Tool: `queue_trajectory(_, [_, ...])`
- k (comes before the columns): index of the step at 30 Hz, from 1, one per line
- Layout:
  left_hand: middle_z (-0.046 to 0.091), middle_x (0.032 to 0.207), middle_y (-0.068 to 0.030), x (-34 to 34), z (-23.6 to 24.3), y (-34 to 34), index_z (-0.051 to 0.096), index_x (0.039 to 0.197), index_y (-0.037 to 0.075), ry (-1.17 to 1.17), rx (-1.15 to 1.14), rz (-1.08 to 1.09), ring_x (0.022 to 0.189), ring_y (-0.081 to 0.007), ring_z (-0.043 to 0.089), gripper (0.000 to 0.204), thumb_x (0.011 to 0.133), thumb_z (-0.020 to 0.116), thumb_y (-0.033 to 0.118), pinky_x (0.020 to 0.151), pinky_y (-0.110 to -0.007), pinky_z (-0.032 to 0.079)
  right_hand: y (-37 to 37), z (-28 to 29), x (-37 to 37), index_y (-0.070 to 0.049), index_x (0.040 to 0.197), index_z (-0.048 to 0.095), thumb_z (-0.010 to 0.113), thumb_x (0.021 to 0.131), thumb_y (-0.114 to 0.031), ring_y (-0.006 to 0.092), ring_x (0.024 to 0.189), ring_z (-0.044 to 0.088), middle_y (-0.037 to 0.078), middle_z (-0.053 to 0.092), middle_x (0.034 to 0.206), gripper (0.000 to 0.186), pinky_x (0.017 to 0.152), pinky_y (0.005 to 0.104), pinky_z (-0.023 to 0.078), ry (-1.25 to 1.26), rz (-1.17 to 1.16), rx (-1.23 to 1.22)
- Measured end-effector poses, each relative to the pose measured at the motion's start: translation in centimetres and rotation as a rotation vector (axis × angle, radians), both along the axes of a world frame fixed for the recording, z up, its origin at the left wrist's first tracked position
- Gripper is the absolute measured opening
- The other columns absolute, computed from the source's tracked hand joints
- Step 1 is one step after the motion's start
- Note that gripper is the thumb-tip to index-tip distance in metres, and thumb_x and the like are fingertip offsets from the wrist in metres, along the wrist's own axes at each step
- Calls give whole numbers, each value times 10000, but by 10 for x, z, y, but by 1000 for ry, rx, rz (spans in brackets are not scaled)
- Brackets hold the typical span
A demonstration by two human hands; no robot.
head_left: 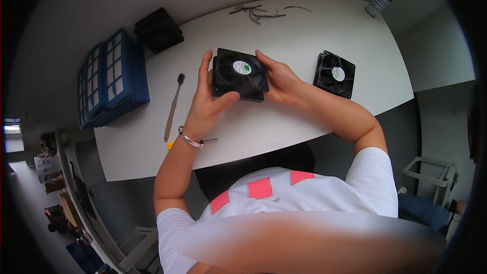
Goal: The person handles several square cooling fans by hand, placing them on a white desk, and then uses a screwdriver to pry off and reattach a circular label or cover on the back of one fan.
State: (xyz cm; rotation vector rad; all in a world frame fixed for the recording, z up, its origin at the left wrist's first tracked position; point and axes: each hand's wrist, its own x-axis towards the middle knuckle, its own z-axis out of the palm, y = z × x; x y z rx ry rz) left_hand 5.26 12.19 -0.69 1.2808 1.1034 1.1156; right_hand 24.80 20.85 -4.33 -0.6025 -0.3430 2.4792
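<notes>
Both hands hold a square black cooling fan (241, 78) with a round white-and-green label, raised above the white table (253, 142). My left hand (208, 99) grips its left side, thumb at the lower front edge and fingers along the side. My right hand (276, 78) wraps round its right side, thumb at the top corner. A second black fan (335, 73) lies on the table to the right. Left of my left hand lies a grey toothbrush (173, 106). A yellow-handled tool (170, 145) with a thin metal shaft is partly hidden under my left wrist.
At the back left stand stacked blue-framed panels (109, 76) and more black fans (158, 29). Several dark thin strips (256, 14) lie along the back edge. A spray can (378, 4) stands at the back right corner. A white frame (428, 167) is beside the table at right.
</notes>
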Motion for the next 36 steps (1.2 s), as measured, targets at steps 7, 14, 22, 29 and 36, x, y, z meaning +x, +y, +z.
queue_trajectory(7, [452, 1400, -138, -9, -11, 0, 215, 1569, 102, -242, -45, 112, 1248, -234, 537, 985, 822, 810, 347, 1041, -311, 463, -19, 35, -4, 12, 1362, 434, 501, 1039, -458, 271, 1200, 605, 150, 569, 1303, 574, 1038, 431, 501, -300, 165, 319])
queue_trajectory(14, [472, 1377, -140, -1, 5, 0, 196, 1560, 81, -99, 111, 134, 1260, -256, 541, 1116, 711, 869, 350, 1033, -357, 482, -18, 24, 1, -31, 1494, 328, 534, 1002, -539, 244, 1256, 559, 162, 473, 1432, 736, 1059, 408, 463, -471, 96, 800])
queue_trajectory(22, [465, 1349, -178, 6, -6, -5, 158, 1579, 94, 789, 588, 275, 1254, -307, 502, 1335, 526, 960, 262, 986, -406, 502, -19, 22, 7, -44, 1588, 121, 660, 882, -619, 372, 1390, 413, 284, 408, 1459, 1058, 1124, 446, 378, -427, 287, 1018])
queue_trajectory(29, [461, 1384, -176, -2, -5, 1, 219, 1554, 74, 687, 505, 96, 1337, -353, 474, 1359, 452, 988, 278, 1088, -449, 462, -20, 16, 5, -68, 1605, 91, 684, 907, -431, 346, 1372, 418, 252, 393, 1462, 985, 1124, 454, 379, -261, 260, 764])
queue_trajectory(36, [468, 1354, -173, 5, -2, -7, 312, 1499, 54, 602, 359, 142, 1297, -352, 512, 1262, 456, 979, 296, 1085, -438, 474, -24, 26, 8, -89, 1601, 137, 605, 961, -367, 269, 1338, 462, 183, 430, 1442, 839, 1093, 447, 424, -246, 303, 774])
